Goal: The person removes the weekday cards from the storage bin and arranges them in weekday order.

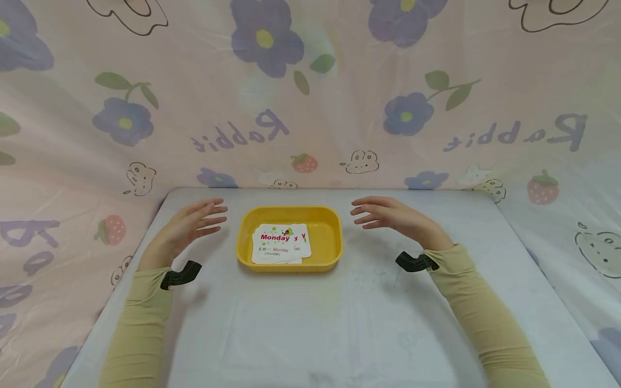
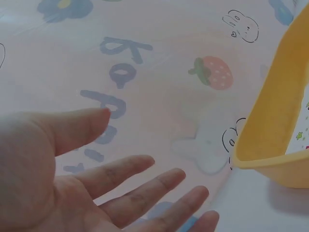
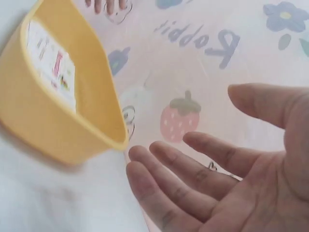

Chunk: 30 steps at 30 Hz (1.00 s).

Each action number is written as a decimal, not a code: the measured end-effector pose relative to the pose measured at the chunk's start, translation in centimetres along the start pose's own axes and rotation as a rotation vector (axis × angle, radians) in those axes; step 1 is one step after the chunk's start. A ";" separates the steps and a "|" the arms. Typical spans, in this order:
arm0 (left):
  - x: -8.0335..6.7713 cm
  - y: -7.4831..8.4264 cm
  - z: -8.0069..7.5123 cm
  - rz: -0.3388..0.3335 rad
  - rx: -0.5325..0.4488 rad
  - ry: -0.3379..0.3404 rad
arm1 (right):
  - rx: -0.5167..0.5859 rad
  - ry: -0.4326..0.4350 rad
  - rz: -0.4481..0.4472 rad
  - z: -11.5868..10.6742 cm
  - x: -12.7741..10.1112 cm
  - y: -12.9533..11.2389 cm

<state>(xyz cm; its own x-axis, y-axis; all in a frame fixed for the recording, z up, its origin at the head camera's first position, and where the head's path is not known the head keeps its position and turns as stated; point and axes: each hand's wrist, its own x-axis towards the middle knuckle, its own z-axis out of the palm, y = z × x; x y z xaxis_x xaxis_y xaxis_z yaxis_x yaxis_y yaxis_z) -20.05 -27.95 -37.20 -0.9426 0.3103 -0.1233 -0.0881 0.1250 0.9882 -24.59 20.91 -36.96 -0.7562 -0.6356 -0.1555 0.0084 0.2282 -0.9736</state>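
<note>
1. Head view: a yellow tray (image 1: 326, 242) sits on the pale bench (image 1: 291, 328), near the middle of the frame. Inside it, toward its left side, lies a pile of cards (image 1: 278, 250); the top one reads "Monday", and others peek out at its right and lower edges. The left hand (image 1: 189, 226) hovers left of the tray, the right hand (image 1: 398, 218) right of it. Both have their fingers apart, hold nothing and are clear of the tray. Because the pile is uneven, a pinch on one edge could pick up only some cards and fan out the rest. The black wrist mounts (image 1: 181, 275) jut inward, so a low reach might knock one against the rim.

2. Left wrist view: the left hand is at lower left, thumb well away from the spread fingers. The tray stands at the right edge, a bit of card showing inside. Its raised wall could block fingers coming in flat from the side.

3. Right wrist view: the right hand spreads at lower right, palm showing; the tray is at upper left with the cards low inside. A one-sided push on its wall would probably make it slide.
</note>
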 end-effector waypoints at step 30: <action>2.2 -3.6 3.9 -0.183 0.169 0.079 | 0.461 0.057 0.298 10.1 7.1 -0.4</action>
<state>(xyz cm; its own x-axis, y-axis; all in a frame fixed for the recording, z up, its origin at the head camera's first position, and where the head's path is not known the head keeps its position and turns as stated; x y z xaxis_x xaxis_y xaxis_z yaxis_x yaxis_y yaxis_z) -20.54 -24.05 -41.41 -0.9389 0.1943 -0.2842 -0.2102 0.3302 0.9202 -23.31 8.87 -39.32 -0.7116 -0.5486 -0.4389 0.5034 0.0377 -0.8632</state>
